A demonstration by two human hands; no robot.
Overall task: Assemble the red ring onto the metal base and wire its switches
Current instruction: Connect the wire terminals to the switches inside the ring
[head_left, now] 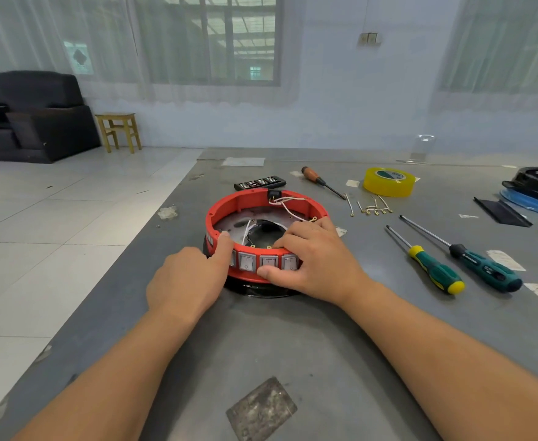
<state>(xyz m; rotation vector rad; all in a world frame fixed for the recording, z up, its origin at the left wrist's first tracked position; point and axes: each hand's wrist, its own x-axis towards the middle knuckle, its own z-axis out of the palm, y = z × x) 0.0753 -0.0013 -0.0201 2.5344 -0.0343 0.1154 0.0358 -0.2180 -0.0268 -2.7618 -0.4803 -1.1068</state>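
both hands (255, 272) grip the red ring's (245, 198) near rim above the switches (247, 261).

The hands (255, 268) hide part of the red ring's (245, 198) switches (247, 261).
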